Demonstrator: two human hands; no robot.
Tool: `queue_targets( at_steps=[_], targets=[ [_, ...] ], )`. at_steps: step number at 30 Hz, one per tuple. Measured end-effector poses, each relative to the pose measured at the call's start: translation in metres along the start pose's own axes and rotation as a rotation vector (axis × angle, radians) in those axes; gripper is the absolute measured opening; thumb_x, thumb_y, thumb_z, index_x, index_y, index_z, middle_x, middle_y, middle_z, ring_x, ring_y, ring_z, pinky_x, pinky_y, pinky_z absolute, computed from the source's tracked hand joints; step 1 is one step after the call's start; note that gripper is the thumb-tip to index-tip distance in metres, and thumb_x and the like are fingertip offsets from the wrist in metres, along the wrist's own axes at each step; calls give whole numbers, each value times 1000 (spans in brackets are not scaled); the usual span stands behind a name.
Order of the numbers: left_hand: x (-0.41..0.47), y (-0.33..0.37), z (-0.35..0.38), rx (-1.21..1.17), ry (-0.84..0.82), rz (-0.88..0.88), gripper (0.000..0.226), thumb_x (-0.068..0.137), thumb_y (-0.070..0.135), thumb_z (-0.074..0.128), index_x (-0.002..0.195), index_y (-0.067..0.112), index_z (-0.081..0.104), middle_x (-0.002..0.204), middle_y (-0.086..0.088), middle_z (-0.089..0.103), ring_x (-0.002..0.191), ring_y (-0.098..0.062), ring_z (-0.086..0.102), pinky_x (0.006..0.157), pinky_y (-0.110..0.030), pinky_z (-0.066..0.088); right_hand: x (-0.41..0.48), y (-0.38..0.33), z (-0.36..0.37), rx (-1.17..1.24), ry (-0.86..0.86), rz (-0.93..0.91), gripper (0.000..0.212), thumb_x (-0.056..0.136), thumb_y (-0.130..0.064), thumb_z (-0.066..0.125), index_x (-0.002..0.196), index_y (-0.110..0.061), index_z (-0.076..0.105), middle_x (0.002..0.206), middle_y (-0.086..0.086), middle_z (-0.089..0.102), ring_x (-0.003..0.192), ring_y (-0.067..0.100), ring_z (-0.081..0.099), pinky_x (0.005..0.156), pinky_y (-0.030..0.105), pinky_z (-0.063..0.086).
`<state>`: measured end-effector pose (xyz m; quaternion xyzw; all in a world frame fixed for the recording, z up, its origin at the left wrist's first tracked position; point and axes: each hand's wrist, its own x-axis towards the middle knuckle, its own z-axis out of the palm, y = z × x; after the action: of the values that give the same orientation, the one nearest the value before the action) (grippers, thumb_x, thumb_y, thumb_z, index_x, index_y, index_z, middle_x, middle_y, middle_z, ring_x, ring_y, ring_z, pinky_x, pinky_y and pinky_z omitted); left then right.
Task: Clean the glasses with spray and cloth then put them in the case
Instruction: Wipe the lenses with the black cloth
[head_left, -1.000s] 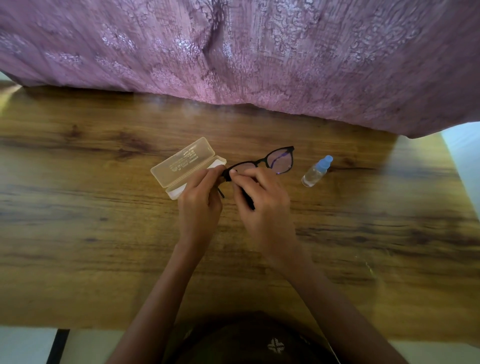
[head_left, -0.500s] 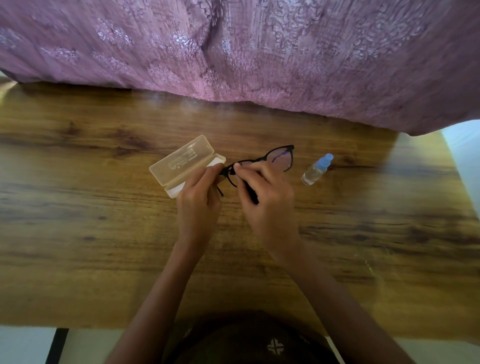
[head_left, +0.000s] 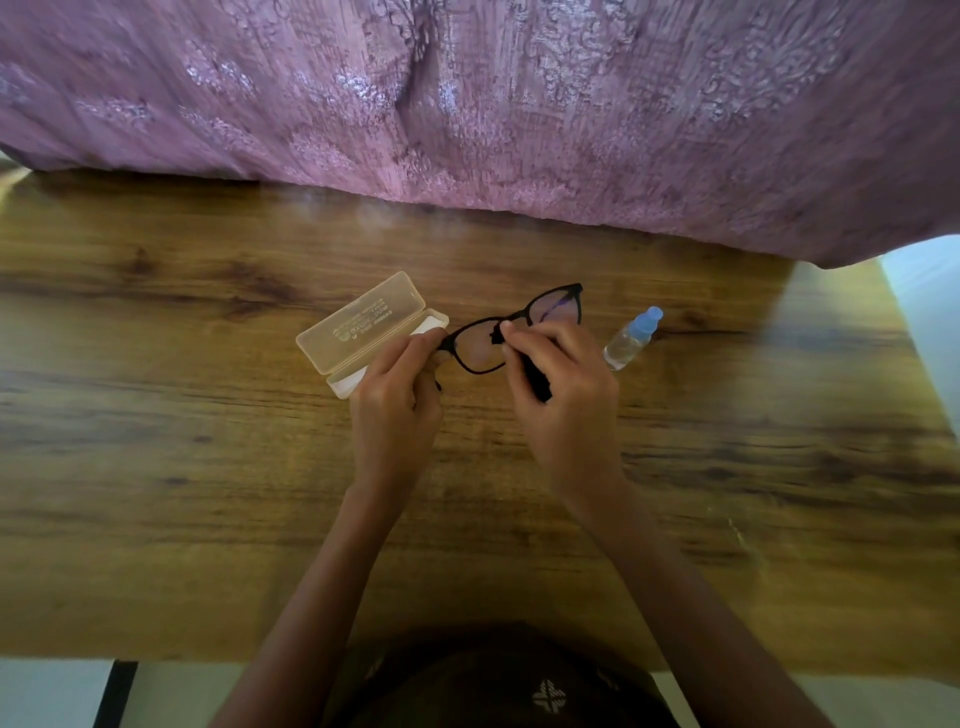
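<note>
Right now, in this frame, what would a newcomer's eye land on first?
The black glasses at the centre, over the wooden table: the left hand pinches one end of the frame, the right hand holds a dark cloth against a lens. An open translucent case lies just left of them, a small blue-capped spray bottle just right. Crinkled purple fabric fills the top of the view.
</note>
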<state>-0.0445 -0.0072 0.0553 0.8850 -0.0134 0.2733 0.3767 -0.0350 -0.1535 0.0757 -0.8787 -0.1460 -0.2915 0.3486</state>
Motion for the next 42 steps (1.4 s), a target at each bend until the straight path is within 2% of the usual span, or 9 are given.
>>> queue_targets(
  at_steps=[6, 12, 17, 23, 27, 32, 35, 38, 42],
  targets=[
    [2, 0, 0, -18, -9, -12, 23, 88, -7, 57, 108, -2, 70, 98, -12, 71, 85, -19, 67, 74, -20, 53, -17, -7, 0, 15, -45, 6, 16, 87, -1, 72, 103, 3, 73, 90, 10, 68, 81, 11, 60, 73, 18, 50],
    [1, 2, 0, -24, -10, 1, 30, 84, -18, 56, 106, -3, 69, 94, -11, 70, 89, 1, 57, 80, -2, 44, -23, -22, 6, 38, -113, -20, 18, 90, -4, 69, 107, 3, 72, 95, 10, 68, 84, 17, 64, 76, 24, 53],
    [0, 3, -2, -13, -23, 5, 30, 86, -16, 55, 108, -2, 69, 95, -10, 70, 87, -14, 64, 81, -5, 44, -13, -26, 9, 45, -91, -42, 19, 90, -3, 68, 107, 4, 72, 94, 12, 68, 84, 19, 65, 77, 25, 53],
    [-1, 1, -1, -9, -25, 14, 33, 85, -18, 57, 111, -2, 69, 96, -12, 70, 88, -12, 64, 82, -3, 43, -3, -18, 8, 38, -43, -5, 18, 89, -1, 70, 106, 4, 72, 97, 13, 68, 89, 21, 66, 79, 29, 56],
    [-1, 2, -3, 1, 4, -12, 32, 83, -18, 55, 109, -4, 69, 96, -13, 70, 84, -11, 59, 77, 0, 42, 6, -11, 3, 22, -23, 22, 19, 86, -2, 73, 105, 2, 73, 91, 11, 67, 82, 17, 64, 76, 22, 53],
    [2, 3, -7, -41, 32, -42, 31, 85, -16, 58, 112, -3, 68, 100, -8, 69, 84, 2, 53, 75, 2, 41, 21, 1, -18, 174, 78, 264, 18, 90, -6, 70, 108, -3, 73, 99, 5, 71, 88, 2, 64, 79, 7, 48],
    [2, 0, -8, -45, 44, -33, 31, 86, -15, 57, 112, -3, 68, 103, -8, 69, 90, 4, 53, 79, 0, 42, 27, 13, -31, 300, 105, 504, 17, 92, -11, 69, 108, -11, 74, 99, -7, 71, 89, -9, 64, 76, 9, 51],
    [1, -3, -10, -67, 58, -17, 29, 87, -12, 58, 111, -1, 69, 104, 3, 64, 91, 0, 57, 78, -3, 45, 28, 19, -36, 505, 32, 746, 16, 91, -15, 71, 103, -24, 75, 92, -14, 74, 89, -1, 69, 73, 14, 52],
    [0, -5, -13, -106, 62, -6, 25, 90, -4, 57, 112, 0, 69, 106, 6, 62, 92, -1, 59, 76, -6, 47, 30, 16, -40, 774, -70, 929, 20, 90, -12, 71, 109, -16, 73, 95, 2, 77, 85, 7, 72, 68, 14, 53]
  ],
)
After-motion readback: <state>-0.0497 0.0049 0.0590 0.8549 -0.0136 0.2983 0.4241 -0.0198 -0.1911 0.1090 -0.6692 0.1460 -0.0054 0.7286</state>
